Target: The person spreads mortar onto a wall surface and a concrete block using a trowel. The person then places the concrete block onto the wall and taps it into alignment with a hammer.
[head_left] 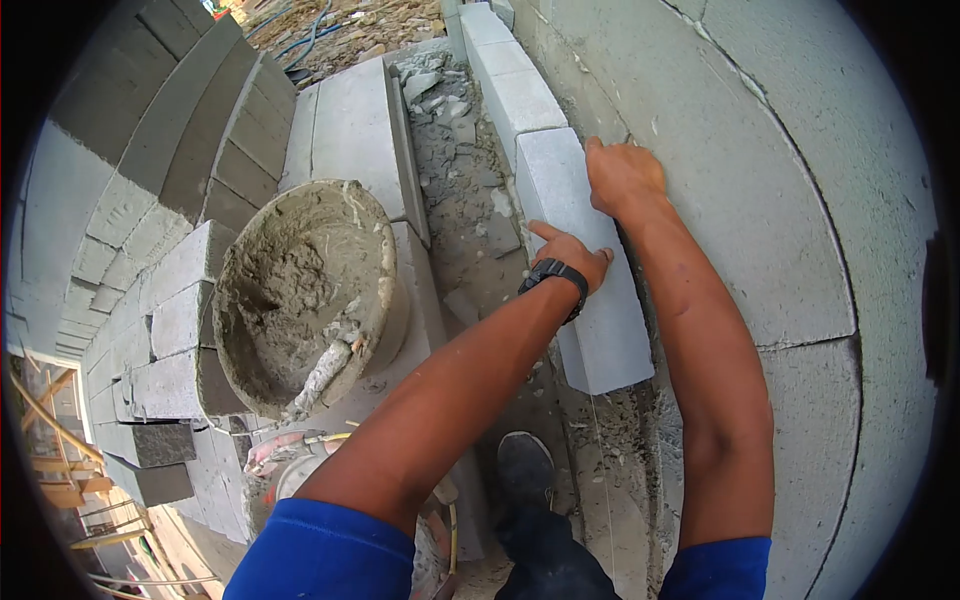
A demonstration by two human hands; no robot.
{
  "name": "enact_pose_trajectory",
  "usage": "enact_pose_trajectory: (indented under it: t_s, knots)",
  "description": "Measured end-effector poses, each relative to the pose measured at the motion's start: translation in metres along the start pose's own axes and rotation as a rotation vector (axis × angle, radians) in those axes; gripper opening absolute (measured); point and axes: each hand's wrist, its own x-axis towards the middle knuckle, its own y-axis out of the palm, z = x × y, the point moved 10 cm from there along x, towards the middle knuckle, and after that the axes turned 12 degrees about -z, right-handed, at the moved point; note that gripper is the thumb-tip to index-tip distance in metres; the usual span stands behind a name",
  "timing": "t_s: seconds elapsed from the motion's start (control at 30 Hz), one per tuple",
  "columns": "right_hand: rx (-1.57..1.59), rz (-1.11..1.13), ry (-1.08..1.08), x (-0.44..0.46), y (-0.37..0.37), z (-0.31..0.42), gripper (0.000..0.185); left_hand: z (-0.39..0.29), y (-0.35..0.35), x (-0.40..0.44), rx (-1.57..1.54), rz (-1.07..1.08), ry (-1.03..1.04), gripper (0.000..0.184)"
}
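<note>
A light grey concrete block (610,325) lies lengthwise in front of me, its far end against a row of similar blocks (525,95). My left hand (572,255), with a black watch on the wrist, grips across its top, index finger toward the left side and thumb on the right. Farther along, my right hand (625,178) is closed at the block's right edge, beside the wall; some of its fingertips are hidden. To the left stands a bucket (385,265) of wet mortar (285,270), with a mortar-smeared tool handle (325,375) sticking out.
A tall block wall (740,190) rises close on the right. Stacked blocks (180,310) fill the left side. Rubble and mortar scraps (450,150) lie in the gap between. A thin string (605,480) runs from the block's near end past my shoe (526,465).
</note>
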Motion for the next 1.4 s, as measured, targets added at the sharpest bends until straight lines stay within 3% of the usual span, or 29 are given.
enact_pose_trajectory:
  t_s: [0.1, 0.17, 0.2, 0.27, 0.4, 0.57, 0.6, 0.7, 0.9, 1.1, 1.2, 1.3, 1.4]
  knots:
    - [-0.001, 0.139, 0.145, 0.001, 0.011, -0.003, 0.021, -0.008, -0.012, -0.010, 0.039, -0.047, 0.065, 0.126]
    - [-0.037, 0.092, 0.163, -0.003, -0.002, -0.004, 0.019, -0.021, -0.031, -0.016, 0.119, -0.079, 0.104, 0.130]
    - [-0.060, 0.080, 0.165, -0.013, -0.007, -0.002, 0.018, -0.033, -0.037, -0.014, 0.270, -0.130, 0.235, 0.128]
    - [-0.084, -0.073, 0.161, -0.032, -0.040, -0.002, 0.019, -0.059, -0.040, -0.003, 0.571, -0.240, 0.501, 0.126]
    - [-0.090, -0.261, 0.365, -0.059, -0.068, -0.024, 0.022, -0.068, -0.040, 0.024, 0.798, -0.138, 0.634, 0.121]
    - [0.160, -0.430, 0.457, -0.119, -0.069, -0.025, 0.034, -0.069, -0.049, 0.024, 0.756, -0.148, 0.641, 0.137]
    - [0.224, -0.462, 0.477, -0.121, -0.060, -0.022, 0.036, -0.072, -0.054, 0.027, 0.747, -0.163, 0.641, 0.138]
    - [0.415, -0.235, 0.538, -0.108, -0.008, -0.025, 0.039, -0.065, -0.045, 0.028, 0.720, -0.161, 0.638, 0.138]
    - [0.416, -0.405, 0.525, -0.116, 0.007, -0.029, 0.047, -0.065, -0.045, 0.031, 0.738, -0.163, 0.632, 0.134]
    - [0.549, -0.089, 0.499, -0.093, 0.034, -0.020, 0.049, -0.066, -0.041, 0.039, 0.774, -0.199, 0.634, 0.129]
    - [0.756, -0.222, 0.524, -0.085, 0.035, -0.031, 0.051, -0.066, -0.040, 0.040, 0.762, -0.205, 0.644, 0.126]
    - [0.725, -0.209, 0.556, -0.097, 0.000, -0.030, 0.052, -0.071, -0.047, 0.028, 0.781, -0.169, 0.632, 0.126]
    - [0.722, -0.576, 0.412, -0.105, -0.022, -0.028, 0.052, -0.070, -0.050, 0.027, 0.777, -0.171, 0.626, 0.125]
